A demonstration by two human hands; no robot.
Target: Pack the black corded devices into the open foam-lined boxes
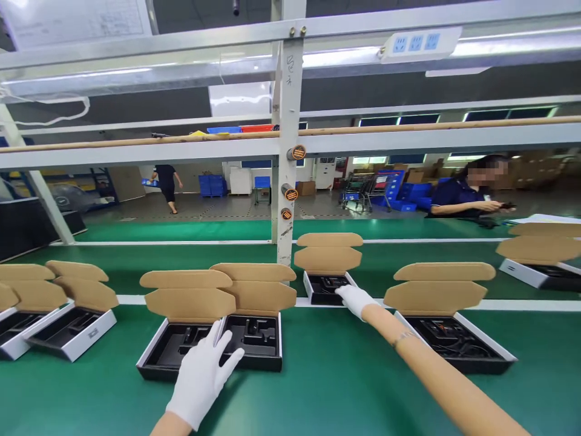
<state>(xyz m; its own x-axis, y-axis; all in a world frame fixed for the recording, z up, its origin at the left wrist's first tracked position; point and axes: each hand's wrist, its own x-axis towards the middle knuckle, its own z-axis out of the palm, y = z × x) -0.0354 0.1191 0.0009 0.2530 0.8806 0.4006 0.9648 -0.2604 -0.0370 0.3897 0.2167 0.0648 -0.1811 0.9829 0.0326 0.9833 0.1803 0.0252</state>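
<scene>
My left hand (202, 378), in a white glove, sits with its fingers spread over the near edges of two open boxes. Its fingertips are above the black moulded insert (175, 346) of one box and beside the black insert (252, 339) of the box next to it. My right hand (354, 301), also gloved, reaches forward to a farther open box (324, 289). Its fingertips are at that box's rim, and what they touch is hidden. To the right of my right forearm lies another open box (454, 339) with dark contents and a kraft lid (442, 297).
More open boxes stand to the left (68, 339) and far right (540, 266) on the green workbench (318, 393). A white strip (521, 306) crosses the bench. A metal post (288, 151) rises behind, and a seated co-worker (463, 197) is at the right.
</scene>
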